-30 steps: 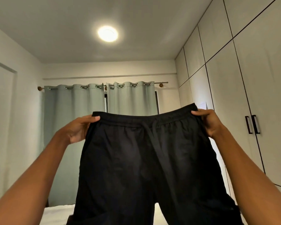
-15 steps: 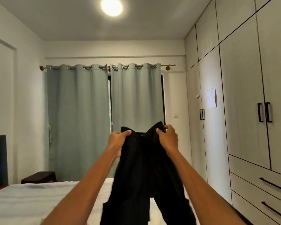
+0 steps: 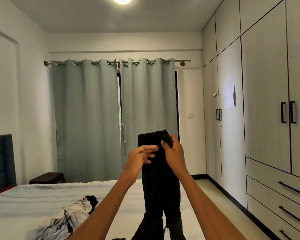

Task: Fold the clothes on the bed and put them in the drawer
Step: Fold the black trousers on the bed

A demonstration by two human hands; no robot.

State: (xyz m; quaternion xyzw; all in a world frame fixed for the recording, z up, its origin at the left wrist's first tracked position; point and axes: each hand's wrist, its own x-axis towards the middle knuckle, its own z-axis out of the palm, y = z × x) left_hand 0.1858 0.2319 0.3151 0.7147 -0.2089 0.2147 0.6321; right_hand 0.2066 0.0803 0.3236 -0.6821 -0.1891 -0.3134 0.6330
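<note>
Black shorts [image 3: 160, 184] hang in the air in front of me, folded in half lengthwise, legs dangling over the bed [image 3: 24, 201]. My right hand [image 3: 174, 154] grips the doubled waistband at the top. My left hand [image 3: 139, 157] is beside it, fingers loosely spread and touching the cloth just below the waistband. A crumpled heap of light grey and black clothes [image 3: 68, 217] lies on the bed at lower left. The drawers [image 3: 284, 189] sit low in the wardrobe on the right, all closed.
A tall wardrobe [image 3: 263, 101] with black handles lines the right wall. Green curtains [image 3: 111, 118] cover the window ahead. A dark headboard [image 3: 1, 163] stands at left, a small dark stool [image 3: 48, 177] beyond the bed. A strip of floor [image 3: 213, 193] runs between bed and wardrobe.
My hands came together from wide apart, folding the shorts in half lengthwise. The left hand let go of its waistband corner. My view tipped down, bringing the bed and clothes heap into sight.
</note>
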